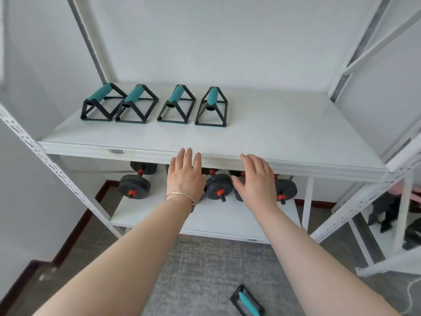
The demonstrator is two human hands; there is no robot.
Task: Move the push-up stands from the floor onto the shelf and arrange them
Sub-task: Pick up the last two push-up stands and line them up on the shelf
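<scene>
Several black push-up stands with teal grips stand in a row on the left half of the white shelf (pixel 284 133); the leftmost stand (pixel 100 103) touches its neighbour (pixel 134 106), and the rightmost stand (pixel 211 108) is near the middle. One more push-up stand (pixel 247 302) lies on the grey floor at the bottom, right of centre. My left hand (pixel 184 176) and my right hand (pixel 257 179) hover in front of the shelf's front edge, fingers spread, holding nothing.
Black dumbbells with red collars (pixel 134 185) lie on the lower shelf behind my hands. A second white rack (pixel 387 201) stands at the right with dark items under it. White perforated uprights (pixel 45 160) frame the shelf. A wall is at the left.
</scene>
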